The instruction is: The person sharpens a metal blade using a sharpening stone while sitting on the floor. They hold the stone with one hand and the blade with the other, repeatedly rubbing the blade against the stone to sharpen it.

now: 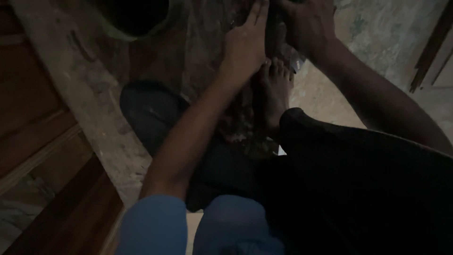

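Dim light, head view looking down past dark trousers (358, 189) and blue sleeves (155, 226).

Left hand (245, 45) at 12 o'clock in the frame: fingers straight and together, palm flat against a dark narrow object (272, 35) that stands between the two hands. Not a grip, more a steadying press from the side.

Right hand (309, 23) at 1 o'clock, touching the same object from the other side, fingers curled over its top. It looks closed around it, though the top edge of the frame cuts off the fingertips, so how firm the hold is I cannot tell.

The object is too dark to name; it sits just above a bare foot (276, 89), whose toes point toward the hands. The foot appears to pin the lower end against the rough plank (94, 94) running from 11 to 6 o'clock.

A dark round vessel with a pale rim (137, 19) lies at 11 o'clock, apart from the hands. Wooden boards (42, 141) at 8 o'clock.

Judgement on doing this well: keep the flat left palm braced, foot weight steady, and let the right hand do the working; toes lie close beneath, so short controlled movements seem wise.
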